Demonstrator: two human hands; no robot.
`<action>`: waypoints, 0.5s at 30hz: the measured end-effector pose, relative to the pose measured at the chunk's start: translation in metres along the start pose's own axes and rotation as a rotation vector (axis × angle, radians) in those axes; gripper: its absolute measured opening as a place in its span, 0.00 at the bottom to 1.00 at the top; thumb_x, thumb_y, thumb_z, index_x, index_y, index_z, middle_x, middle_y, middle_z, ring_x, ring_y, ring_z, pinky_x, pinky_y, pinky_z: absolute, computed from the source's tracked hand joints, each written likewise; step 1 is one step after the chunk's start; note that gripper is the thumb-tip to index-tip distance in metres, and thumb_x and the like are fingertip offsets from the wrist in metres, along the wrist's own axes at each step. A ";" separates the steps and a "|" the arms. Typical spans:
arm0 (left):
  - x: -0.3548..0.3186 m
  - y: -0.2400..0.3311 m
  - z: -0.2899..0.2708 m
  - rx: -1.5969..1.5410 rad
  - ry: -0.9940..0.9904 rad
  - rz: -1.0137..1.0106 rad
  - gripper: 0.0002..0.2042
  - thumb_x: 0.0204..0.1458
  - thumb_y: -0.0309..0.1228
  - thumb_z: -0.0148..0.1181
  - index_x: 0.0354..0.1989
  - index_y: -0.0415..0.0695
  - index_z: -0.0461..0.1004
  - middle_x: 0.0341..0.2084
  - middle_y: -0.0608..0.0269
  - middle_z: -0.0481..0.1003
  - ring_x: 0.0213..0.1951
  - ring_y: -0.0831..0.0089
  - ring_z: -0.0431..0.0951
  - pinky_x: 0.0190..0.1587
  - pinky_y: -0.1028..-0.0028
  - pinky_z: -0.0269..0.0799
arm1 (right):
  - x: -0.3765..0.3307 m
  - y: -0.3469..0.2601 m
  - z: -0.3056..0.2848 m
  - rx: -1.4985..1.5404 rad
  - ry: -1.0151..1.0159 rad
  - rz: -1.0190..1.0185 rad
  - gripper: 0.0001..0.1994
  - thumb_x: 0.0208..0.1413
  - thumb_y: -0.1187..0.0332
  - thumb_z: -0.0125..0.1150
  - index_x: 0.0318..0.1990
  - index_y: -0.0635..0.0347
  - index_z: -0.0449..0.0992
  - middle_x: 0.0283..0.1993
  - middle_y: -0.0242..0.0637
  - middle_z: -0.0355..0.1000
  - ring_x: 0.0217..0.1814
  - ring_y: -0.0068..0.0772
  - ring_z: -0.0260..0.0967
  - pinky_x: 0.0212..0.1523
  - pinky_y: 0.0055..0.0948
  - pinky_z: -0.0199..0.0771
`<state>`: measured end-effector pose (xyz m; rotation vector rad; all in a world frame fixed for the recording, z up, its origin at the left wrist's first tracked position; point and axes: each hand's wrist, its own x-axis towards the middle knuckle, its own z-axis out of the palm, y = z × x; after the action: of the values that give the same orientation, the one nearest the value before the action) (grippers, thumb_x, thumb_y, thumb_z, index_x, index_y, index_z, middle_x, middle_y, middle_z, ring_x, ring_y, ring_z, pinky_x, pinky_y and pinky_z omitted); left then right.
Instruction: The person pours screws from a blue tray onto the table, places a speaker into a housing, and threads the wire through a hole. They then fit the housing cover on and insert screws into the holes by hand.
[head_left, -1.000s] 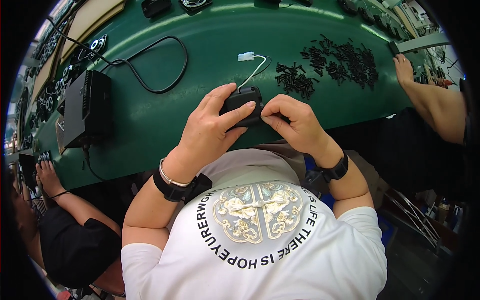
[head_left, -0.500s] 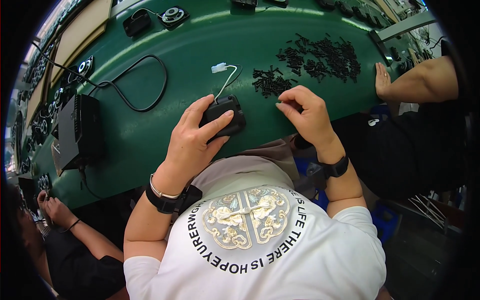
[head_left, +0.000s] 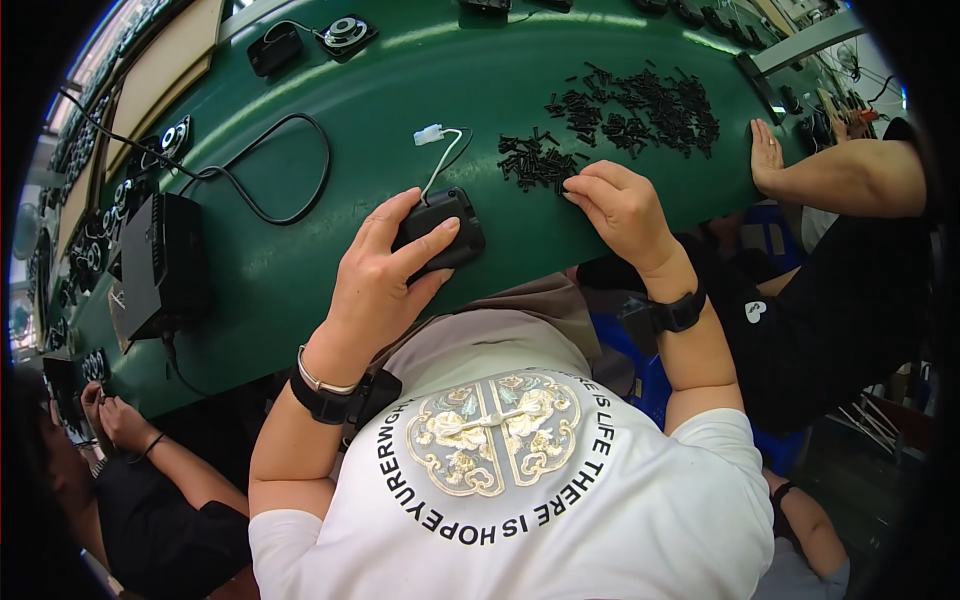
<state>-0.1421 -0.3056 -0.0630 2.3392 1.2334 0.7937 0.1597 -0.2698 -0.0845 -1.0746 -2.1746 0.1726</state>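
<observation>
My left hand [head_left: 385, 275] grips a small black box-shaped part [head_left: 440, 228] near the front edge of the green bench [head_left: 420, 80]. A thin white wire with a white plug [head_left: 430, 135] runs from the part up the bench. My right hand [head_left: 620, 205] has left the part and its fingertips touch the near edge of a heap of small black screws [head_left: 540, 160]. Whether a screw sits between the fingers is hidden. Both wrists wear dark bands.
A larger spread of black screws [head_left: 650, 100] lies further right. A black box with a looping cable [head_left: 165, 260] stands at the left, round speaker parts [head_left: 345, 32] at the back. A neighbour's hand [head_left: 768, 155] rests on the right; another person's hands [head_left: 115, 420] work lower left.
My right hand has let go of the black part and moved right to the screw heap. My left hand keeps hold of the part.
</observation>
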 end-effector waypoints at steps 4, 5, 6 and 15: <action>-0.001 -0.001 -0.001 -0.005 0.001 -0.008 0.27 0.34 0.23 0.74 0.49 0.55 0.79 0.55 0.49 0.69 0.54 0.51 0.72 0.53 0.61 0.74 | 0.003 0.000 0.000 0.058 -0.001 0.020 0.04 0.51 0.79 0.64 0.34 0.66 0.76 0.33 0.39 0.73 0.30 0.33 0.71 0.30 0.26 0.71; 0.000 -0.001 -0.001 -0.012 -0.002 -0.002 0.27 0.34 0.23 0.74 0.49 0.55 0.79 0.55 0.49 0.69 0.54 0.52 0.72 0.53 0.61 0.74 | 0.004 -0.001 0.000 0.091 -0.006 0.060 0.03 0.52 0.79 0.63 0.34 0.66 0.76 0.33 0.39 0.72 0.30 0.33 0.71 0.30 0.26 0.71; 0.000 -0.001 -0.001 -0.014 0.000 -0.004 0.27 0.34 0.23 0.73 0.49 0.55 0.79 0.55 0.49 0.69 0.54 0.52 0.72 0.53 0.62 0.74 | 0.006 -0.005 0.001 0.105 -0.012 0.048 0.03 0.52 0.79 0.63 0.34 0.66 0.76 0.33 0.39 0.72 0.30 0.33 0.71 0.30 0.26 0.71; 0.002 -0.005 -0.004 -0.063 -0.027 -0.053 0.26 0.36 0.27 0.73 0.49 0.57 0.80 0.55 0.53 0.70 0.55 0.55 0.71 0.59 0.60 0.67 | 0.030 -0.096 0.030 0.671 -0.188 0.175 0.03 0.54 0.77 0.62 0.35 0.62 0.76 0.34 0.36 0.70 0.33 0.32 0.66 0.35 0.26 0.66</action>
<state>-0.1467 -0.3009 -0.0623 2.2498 1.2360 0.7698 0.0659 -0.3040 -0.0530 -0.8675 -1.9408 1.0360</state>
